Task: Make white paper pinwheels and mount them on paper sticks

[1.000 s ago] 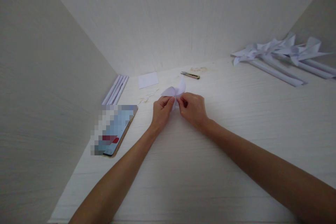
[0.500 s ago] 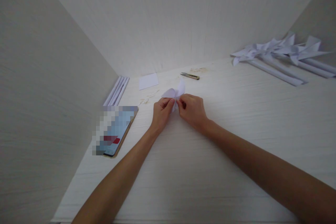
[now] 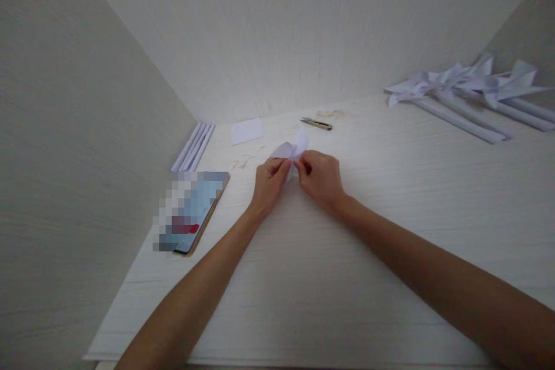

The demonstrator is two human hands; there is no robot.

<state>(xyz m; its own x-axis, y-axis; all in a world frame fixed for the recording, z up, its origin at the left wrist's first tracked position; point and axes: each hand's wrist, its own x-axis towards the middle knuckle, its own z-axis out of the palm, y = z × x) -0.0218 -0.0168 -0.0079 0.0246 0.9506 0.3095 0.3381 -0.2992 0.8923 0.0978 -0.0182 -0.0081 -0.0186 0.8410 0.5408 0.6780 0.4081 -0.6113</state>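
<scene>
Both hands pinch one paper pinwheel (image 3: 291, 150) at the middle of the table (image 3: 347, 277). The left hand (image 3: 269, 182) and right hand (image 3: 321, 178) squeeze its folds. It has no stick. Finished pinwheels (image 3: 468, 89) lie far right; sticks (image 3: 193, 146) wait left.

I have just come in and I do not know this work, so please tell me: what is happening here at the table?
A person sits at a white table and works a small folded white paper piece with both hands. The left hand and the right hand pinch it together at its near edge. Behind it lie a small cutter and a paper square. At the far right lie finished paper pinwheels on rolled sticks; at the left, rolled paper sticks and a phone.
</scene>
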